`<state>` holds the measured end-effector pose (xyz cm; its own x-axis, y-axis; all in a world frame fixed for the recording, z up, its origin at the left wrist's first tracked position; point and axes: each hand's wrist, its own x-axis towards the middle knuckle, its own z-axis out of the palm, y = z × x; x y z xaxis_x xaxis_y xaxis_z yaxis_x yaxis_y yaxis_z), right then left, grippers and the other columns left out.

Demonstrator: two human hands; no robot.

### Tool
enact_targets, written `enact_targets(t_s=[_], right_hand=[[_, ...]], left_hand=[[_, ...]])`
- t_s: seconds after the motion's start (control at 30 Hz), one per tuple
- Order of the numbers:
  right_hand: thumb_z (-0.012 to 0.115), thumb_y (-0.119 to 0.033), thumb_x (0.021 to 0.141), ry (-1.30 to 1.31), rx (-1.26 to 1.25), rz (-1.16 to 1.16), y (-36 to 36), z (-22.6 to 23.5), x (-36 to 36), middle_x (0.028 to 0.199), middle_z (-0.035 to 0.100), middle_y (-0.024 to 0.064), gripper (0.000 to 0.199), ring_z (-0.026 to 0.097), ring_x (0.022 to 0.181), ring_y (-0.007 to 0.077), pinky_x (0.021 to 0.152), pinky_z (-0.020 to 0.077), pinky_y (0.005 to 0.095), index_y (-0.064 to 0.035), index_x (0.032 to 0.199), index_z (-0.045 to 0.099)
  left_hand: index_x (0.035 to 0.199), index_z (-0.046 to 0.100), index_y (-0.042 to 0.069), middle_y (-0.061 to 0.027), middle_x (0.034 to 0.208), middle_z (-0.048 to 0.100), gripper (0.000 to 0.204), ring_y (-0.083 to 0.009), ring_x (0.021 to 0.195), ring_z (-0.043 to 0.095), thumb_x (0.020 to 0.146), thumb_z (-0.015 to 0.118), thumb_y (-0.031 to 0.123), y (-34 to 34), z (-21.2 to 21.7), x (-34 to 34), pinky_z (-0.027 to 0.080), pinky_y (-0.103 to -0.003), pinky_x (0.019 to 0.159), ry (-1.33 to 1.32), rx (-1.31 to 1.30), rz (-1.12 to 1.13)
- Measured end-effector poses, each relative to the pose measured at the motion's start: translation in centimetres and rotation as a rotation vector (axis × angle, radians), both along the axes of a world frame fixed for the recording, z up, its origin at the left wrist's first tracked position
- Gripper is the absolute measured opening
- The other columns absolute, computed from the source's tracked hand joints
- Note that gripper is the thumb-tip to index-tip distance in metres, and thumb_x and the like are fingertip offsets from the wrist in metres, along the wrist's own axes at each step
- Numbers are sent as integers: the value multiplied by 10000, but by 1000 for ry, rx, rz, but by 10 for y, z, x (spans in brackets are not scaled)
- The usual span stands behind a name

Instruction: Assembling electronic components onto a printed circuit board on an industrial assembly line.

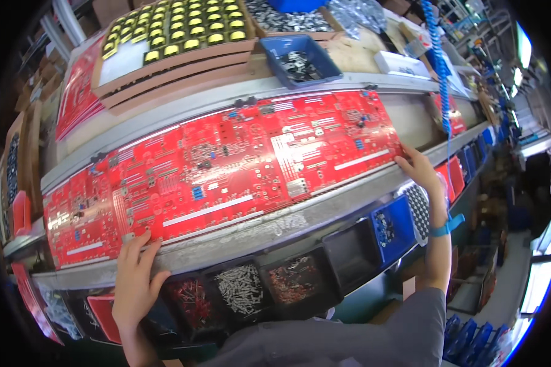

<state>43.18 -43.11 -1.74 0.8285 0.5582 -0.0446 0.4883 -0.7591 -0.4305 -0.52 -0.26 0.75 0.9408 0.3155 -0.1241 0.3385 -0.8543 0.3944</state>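
Note:
A row of red circuit boards (226, 168) with small mounted parts lies along a metal rail track (275, 223). My left hand (134, 278) is at the near edge of the row, where two boards meet. Its fingertips touch the edge, with the thumb spread apart and nothing held. At the right end of the row, my right hand (419, 168) has its thumb and fingers closed around the edge of the last circuit board (340, 131). A blue wrist strap (448, 226) circles my right wrist.
Black bins (300, 281) of small components and a blue bin (393, 231) line the near side. Beyond the track stand a blue tray (302, 61) of parts and a cardboard box (177, 67) of yellow-and-black components. A coiled blue cord (438, 61) hangs at right.

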Motion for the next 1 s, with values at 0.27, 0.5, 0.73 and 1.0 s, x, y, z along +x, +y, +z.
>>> enact_targets(t_s=[0.27,0.5,0.73,1.0], right_hand=[[619,-333,864,-108,-31,9,1,3,-7,939,642,207,410,638,853,373,748,488,422,1,1100,610],[630,-322,858,-108,20,40,7,6,-12,946,633,226,406,640,844,377,749,485,427,27,1067,617],[620,-395,857,-146,-83,-12,-1,-2,-4,1011,634,234,475,635,920,382,792,480,445,34,1061,619],[612,-381,861,-156,-59,13,0,-3,-4,918,588,228,440,600,915,395,795,462,438,10,1062,615]], left_hand=[[1220,527,4,-162,1321,455,563,-380,1198,429,695,725,43,-4,0,3,362,-445,1013,-26,-4,-17],[1226,518,-4,-168,1321,453,547,-376,1191,433,717,711,47,-3,-1,0,360,-437,1014,-48,11,-34],[1220,520,-8,-170,1320,453,533,-377,1186,437,723,704,42,-4,0,0,363,-432,1012,-44,24,-37],[1220,513,-8,-174,1309,458,535,-377,1178,443,723,705,37,-6,0,0,365,-431,1009,-47,38,-41]])
